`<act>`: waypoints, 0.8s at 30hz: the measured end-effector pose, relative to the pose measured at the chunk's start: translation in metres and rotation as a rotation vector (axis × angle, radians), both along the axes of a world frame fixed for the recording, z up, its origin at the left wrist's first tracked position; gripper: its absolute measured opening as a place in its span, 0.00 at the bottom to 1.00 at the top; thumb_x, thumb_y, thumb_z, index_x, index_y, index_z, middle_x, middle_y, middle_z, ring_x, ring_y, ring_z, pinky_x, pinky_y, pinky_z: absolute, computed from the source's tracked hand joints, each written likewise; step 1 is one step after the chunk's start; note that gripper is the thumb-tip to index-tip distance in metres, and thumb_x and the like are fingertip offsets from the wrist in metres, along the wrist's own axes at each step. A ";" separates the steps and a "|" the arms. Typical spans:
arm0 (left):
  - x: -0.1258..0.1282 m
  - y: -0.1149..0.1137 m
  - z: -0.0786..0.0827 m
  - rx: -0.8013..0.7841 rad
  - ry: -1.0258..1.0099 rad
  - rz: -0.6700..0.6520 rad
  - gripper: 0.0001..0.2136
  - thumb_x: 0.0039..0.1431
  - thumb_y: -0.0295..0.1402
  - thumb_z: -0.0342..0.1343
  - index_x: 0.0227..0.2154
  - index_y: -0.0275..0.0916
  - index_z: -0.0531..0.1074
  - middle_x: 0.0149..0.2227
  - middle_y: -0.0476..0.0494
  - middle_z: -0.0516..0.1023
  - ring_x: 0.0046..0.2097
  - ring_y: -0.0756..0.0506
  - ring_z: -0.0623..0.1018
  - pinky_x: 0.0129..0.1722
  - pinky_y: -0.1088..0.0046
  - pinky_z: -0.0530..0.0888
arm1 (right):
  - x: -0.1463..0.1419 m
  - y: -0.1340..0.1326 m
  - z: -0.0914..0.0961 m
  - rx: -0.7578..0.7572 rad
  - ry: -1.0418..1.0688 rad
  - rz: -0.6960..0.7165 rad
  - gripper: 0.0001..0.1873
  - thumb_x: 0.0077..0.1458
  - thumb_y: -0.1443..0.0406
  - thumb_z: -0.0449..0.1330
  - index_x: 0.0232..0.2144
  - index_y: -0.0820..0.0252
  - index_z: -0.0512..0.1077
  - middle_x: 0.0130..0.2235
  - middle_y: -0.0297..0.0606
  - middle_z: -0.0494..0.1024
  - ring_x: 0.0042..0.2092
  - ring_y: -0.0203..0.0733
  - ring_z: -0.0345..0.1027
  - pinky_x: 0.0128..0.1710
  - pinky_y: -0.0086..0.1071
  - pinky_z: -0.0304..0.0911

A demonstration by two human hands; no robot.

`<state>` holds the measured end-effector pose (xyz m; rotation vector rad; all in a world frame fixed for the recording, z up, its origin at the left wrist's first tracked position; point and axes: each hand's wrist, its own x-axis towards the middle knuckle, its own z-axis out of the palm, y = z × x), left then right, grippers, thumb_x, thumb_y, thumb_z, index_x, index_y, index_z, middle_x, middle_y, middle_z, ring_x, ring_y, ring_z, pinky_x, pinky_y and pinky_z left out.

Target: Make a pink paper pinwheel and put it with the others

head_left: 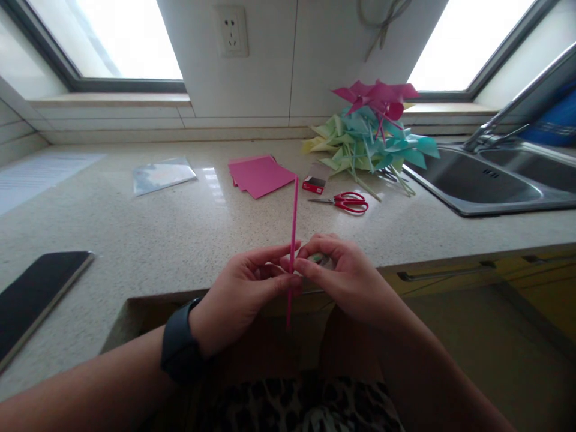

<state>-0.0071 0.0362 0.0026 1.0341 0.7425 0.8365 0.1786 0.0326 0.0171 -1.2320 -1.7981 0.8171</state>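
Note:
A thin pink rolled-paper stick [294, 222] stands nearly upright at the counter's front edge. My left hand [240, 291] pinches its lower part between thumb and fingers. Close against it, my right hand [353, 279] is closed around what looks like a roll of clear tape [320, 259], mostly hidden by the fingers. The right fingertips meet the stick, almost touching those of the left hand. Beyond the stick lie several pink paper sheets [263, 176], loosely stacked. Red-handled scissors [348, 202] rest to their right, beside a small red-and-black box [314, 184].
Paper pinwheels [371, 135] in pink, blue, green and yellow are piled at the back right, beside the steel sink [490, 180]. A clear plastic packet [162, 176], printed sheets [40, 174] and a black notebook [40, 294] lie on the left. Drawer handles [443, 273] line the counter front.

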 end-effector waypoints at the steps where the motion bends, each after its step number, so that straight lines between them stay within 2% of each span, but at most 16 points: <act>1: 0.000 0.000 0.000 0.002 -0.001 0.019 0.19 0.51 0.31 0.71 0.48 0.44 0.79 0.37 0.47 0.83 0.40 0.47 0.80 0.46 0.68 0.75 | 0.000 0.000 -0.001 0.001 0.004 0.006 0.04 0.58 0.64 0.64 0.31 0.57 0.78 0.34 0.37 0.80 0.42 0.44 0.71 0.43 0.39 0.64; 5: 0.001 0.000 -0.001 0.012 0.003 0.045 0.21 0.52 0.33 0.70 0.50 0.44 0.79 0.37 0.46 0.83 0.40 0.46 0.80 0.46 0.68 0.75 | -0.002 -0.001 -0.003 0.024 0.006 0.013 0.06 0.60 0.63 0.63 0.32 0.57 0.78 0.34 0.37 0.79 0.43 0.44 0.70 0.43 0.40 0.64; 12: 0.000 -0.001 -0.003 -0.013 -0.043 -0.006 0.21 0.57 0.32 0.67 0.54 0.49 0.76 0.38 0.48 0.83 0.41 0.48 0.80 0.48 0.69 0.74 | -0.002 -0.001 -0.003 -0.004 0.026 0.009 0.05 0.60 0.64 0.63 0.32 0.57 0.78 0.36 0.37 0.78 0.45 0.46 0.69 0.45 0.41 0.62; 17: 0.000 -0.006 0.002 -0.016 -0.093 -0.065 0.20 0.58 0.30 0.66 0.53 0.53 0.77 0.38 0.50 0.83 0.42 0.49 0.81 0.49 0.70 0.75 | 0.001 0.000 -0.004 -0.010 0.023 -0.043 0.06 0.60 0.63 0.62 0.33 0.58 0.77 0.35 0.37 0.78 0.42 0.45 0.70 0.44 0.40 0.62; 21: 0.000 -0.007 0.005 -0.021 -0.114 -0.093 0.19 0.59 0.30 0.66 0.53 0.51 0.77 0.41 0.48 0.83 0.42 0.49 0.81 0.49 0.70 0.75 | 0.003 -0.002 -0.001 0.016 0.064 0.025 0.07 0.61 0.62 0.61 0.34 0.57 0.77 0.34 0.35 0.76 0.39 0.42 0.69 0.42 0.38 0.62; 24: -0.002 -0.004 0.005 -0.008 -0.067 -0.019 0.20 0.57 0.31 0.67 0.52 0.50 0.77 0.37 0.50 0.83 0.40 0.50 0.82 0.45 0.74 0.76 | 0.006 -0.002 0.002 0.073 0.017 -0.088 0.06 0.60 0.63 0.62 0.32 0.57 0.77 0.33 0.35 0.76 0.40 0.43 0.68 0.42 0.38 0.60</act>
